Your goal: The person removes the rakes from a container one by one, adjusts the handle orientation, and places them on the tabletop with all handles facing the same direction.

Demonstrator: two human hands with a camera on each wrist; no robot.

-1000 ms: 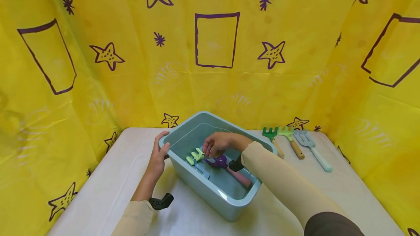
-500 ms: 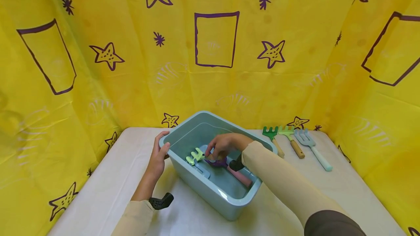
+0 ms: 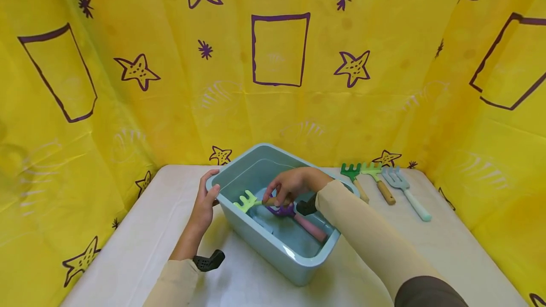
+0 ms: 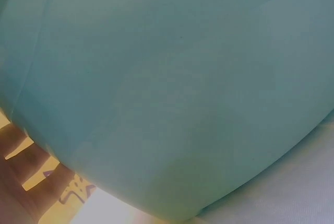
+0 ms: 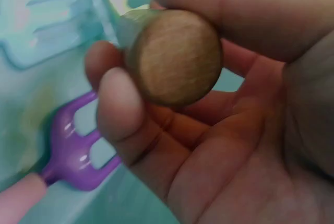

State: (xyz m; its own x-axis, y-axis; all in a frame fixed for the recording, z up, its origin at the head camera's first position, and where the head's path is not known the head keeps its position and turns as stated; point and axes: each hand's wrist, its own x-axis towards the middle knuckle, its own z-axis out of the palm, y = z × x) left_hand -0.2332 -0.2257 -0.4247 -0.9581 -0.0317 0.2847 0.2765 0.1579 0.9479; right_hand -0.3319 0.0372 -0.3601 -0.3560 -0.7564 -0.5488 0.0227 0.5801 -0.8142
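A light green hand rake (image 3: 246,201) with a wooden handle is held by my right hand (image 3: 294,185), inside a blue-grey plastic bin (image 3: 260,236). In the right wrist view the round end of the wooden handle (image 5: 177,57) sits between the thumb and fingers. Below that hand, on the bin's floor, lies a purple hand fork (image 5: 81,153) with a pink handle. A pale blue fork (image 5: 55,23) lies there too. My left hand (image 3: 206,200) grips the bin's rim at the left corner, thumb over the edge and fingers outside.
On the white-covered table (image 3: 170,212), right of the bin, a dark green rake (image 3: 351,172), another light green rake (image 3: 386,193) and a pale blue fork (image 3: 411,199) lie side by side. A yellow patterned cloth (image 3: 277,112) encloses the table at the back and sides.
My right hand has raised the light green rake, whose head has shifted left towards the bin's wall while its wooden handle came into sight. The left hand stays at the rim.
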